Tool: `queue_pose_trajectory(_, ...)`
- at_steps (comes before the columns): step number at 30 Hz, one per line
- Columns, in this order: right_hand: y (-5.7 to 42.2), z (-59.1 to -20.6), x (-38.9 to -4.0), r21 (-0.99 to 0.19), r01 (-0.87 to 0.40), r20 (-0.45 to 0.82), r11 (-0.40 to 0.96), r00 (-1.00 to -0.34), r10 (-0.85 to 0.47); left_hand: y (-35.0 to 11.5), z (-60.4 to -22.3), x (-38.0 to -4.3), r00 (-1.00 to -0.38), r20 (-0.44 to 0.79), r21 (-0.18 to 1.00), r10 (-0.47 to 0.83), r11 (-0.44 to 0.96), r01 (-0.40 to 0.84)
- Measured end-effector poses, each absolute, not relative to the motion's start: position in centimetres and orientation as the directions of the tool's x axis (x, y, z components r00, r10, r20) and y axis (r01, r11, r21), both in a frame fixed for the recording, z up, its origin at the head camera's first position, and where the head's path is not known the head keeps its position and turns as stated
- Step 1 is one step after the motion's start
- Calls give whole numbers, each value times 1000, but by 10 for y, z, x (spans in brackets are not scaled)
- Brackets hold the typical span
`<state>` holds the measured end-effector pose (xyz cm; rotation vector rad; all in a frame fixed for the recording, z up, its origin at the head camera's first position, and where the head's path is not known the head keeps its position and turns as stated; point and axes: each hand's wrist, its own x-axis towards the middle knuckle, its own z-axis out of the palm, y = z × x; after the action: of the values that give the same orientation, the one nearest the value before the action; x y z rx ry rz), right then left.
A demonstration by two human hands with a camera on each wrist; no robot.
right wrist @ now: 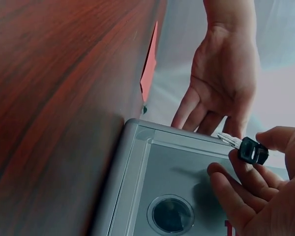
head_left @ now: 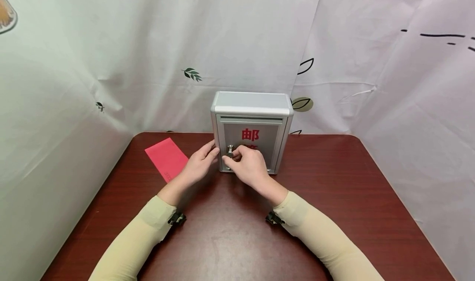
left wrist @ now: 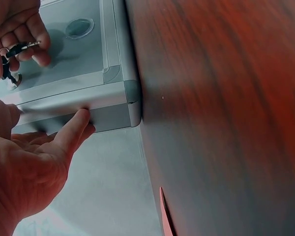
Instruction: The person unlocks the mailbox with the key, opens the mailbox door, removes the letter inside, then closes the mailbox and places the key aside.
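Note:
A silver metal mailbox (head_left: 252, 103) with red characters stands upright on the table, its front facing me. My right hand (head_left: 250, 165) is at the lock (head_left: 230, 148) on the left of the door. Thumb and fingers pinch the keys there; one black-headed key (right wrist: 253, 151) shows with its metal blade pointing away from the palm. A second black key head (left wrist: 8, 73) sits at the lock. Against the mailbox's left side, my left hand (head_left: 200, 163) rests with fairly straight fingers, its thumb near the front edge.
A red envelope (head_left: 167, 157) lies on the dark red wooden table (head_left: 230, 231), left of the mailbox and partly behind my left hand. White printed cloth (head_left: 241, 37) hangs behind and along both sides. A round window (right wrist: 170, 215) is low on the mailbox door.

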<state>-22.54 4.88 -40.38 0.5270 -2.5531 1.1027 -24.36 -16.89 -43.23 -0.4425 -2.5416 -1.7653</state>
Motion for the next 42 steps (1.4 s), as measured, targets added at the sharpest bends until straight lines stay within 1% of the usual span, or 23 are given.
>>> queue_pose_trajectory(5, 51, -402, -219, -675, -419, 365, 607, -905, -219, -169, -431, -243, -958, 176, 916, 227, 319, 244)
queue_pose_trajectory(10, 55, -399, -212, -693, -418, 335, 587, -908, -252, -169, -431, -243, -959, 167, 915, 227, 327, 237)
queue_pose_trajectory(20, 68, -402, -203, -754, -349, 174, 556, -923, -343, -169, -430, -243, -962, 156, 911, 224, 343, 228)
queue_pose_trajectory(25, 77, -408, -204, -815, -311, 93, 489, -903, -419, -170, -430, -242, -964, 149, 906, 219, 361, 222)
queue_pose_trajectory(31, 87, -417, -209, -900, -184, -37, 395, -870, -491, -170, -431, -242, -970, 129, 897, 208, 393, 203)
queue_pose_trajectory(36, 95, -423, -211, -908, -131, -98, 397, -856, -507, -169, -429, -240, -974, 105, 873, 202, 450, 187)
queue_pose_trajectory(42, 105, -429, -211, -916, -70, -170, 396, -825, -539, -169, -430, -239, -974, 99, 862, 204, 471, 186)
